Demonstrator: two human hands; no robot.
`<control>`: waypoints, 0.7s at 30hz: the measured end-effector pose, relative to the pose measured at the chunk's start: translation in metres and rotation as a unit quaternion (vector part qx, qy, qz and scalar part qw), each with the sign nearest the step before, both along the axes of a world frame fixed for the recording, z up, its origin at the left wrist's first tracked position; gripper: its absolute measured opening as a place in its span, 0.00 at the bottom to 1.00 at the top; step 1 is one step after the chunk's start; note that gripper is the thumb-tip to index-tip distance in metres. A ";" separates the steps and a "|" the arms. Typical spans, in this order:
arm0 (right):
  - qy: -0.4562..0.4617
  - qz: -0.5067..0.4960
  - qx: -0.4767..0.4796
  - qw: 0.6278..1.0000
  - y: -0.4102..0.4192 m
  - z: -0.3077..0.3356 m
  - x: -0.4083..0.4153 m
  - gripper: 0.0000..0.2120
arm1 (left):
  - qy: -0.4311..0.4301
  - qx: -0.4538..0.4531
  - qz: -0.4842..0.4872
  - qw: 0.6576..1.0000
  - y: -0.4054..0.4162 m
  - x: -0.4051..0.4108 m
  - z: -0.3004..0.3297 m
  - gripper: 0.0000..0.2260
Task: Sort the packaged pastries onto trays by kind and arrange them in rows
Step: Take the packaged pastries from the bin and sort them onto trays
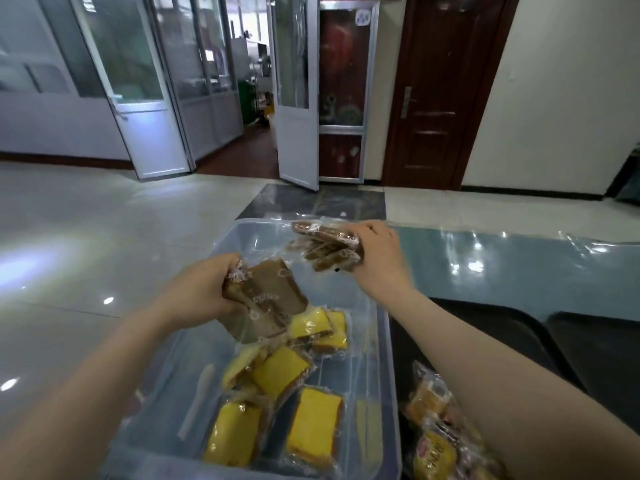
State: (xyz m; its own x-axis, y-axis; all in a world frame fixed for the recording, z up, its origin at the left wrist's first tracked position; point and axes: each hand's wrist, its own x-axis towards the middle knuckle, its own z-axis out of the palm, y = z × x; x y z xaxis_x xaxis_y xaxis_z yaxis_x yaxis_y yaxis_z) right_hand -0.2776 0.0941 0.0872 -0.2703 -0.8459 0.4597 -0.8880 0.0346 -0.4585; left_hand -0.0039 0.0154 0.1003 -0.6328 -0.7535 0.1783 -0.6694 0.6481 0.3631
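Note:
My left hand (pixel 204 292) grips a bunch of brown packaged cake slices (pixel 270 299) above the middle of a clear plastic bin (pixel 386 341). My right hand (pixel 377 251) holds a second bunch of brown wrapped slices (pixel 325 247) over the bin's far end. Several yellow packaged cake slices (pixel 280 372) lie loose in the bin below both hands; one pair (pixel 322 327) lies just right of the left-hand bunch.
More wrapped pastries with printed labels (pixel 436 441) lie piled right of the bin on a dark surface (pixel 519 341). A glossy table top (pixel 519 268) extends right. Shiny tiled floor (pixel 86 254) lies left; open glass doors (pixel 298 98) stand beyond.

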 end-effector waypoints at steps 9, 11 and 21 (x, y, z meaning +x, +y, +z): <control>-0.164 -0.027 -0.136 0.977 0.090 0.022 -0.085 0.08 | 0.127 -0.043 0.009 0.991 0.080 -0.085 0.035 0.21; -0.173 -0.045 -0.159 0.971 0.121 0.024 -0.114 0.08 | 0.144 -0.052 0.003 0.988 0.103 -0.118 0.043 0.20; -0.279 -0.084 -0.172 0.941 0.312 -0.010 -0.305 0.15 | 0.140 -0.008 -0.056 0.989 0.223 -0.342 0.017 0.18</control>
State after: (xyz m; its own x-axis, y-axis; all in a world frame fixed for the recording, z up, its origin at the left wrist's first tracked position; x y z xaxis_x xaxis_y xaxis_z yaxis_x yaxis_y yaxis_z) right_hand -0.5826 0.4061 0.0767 -0.6668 -0.5973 0.4457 -0.5010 -0.0834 -0.8614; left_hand -0.3455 0.2386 0.1178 -0.6358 -0.6778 0.3693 -0.4685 0.7191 0.5132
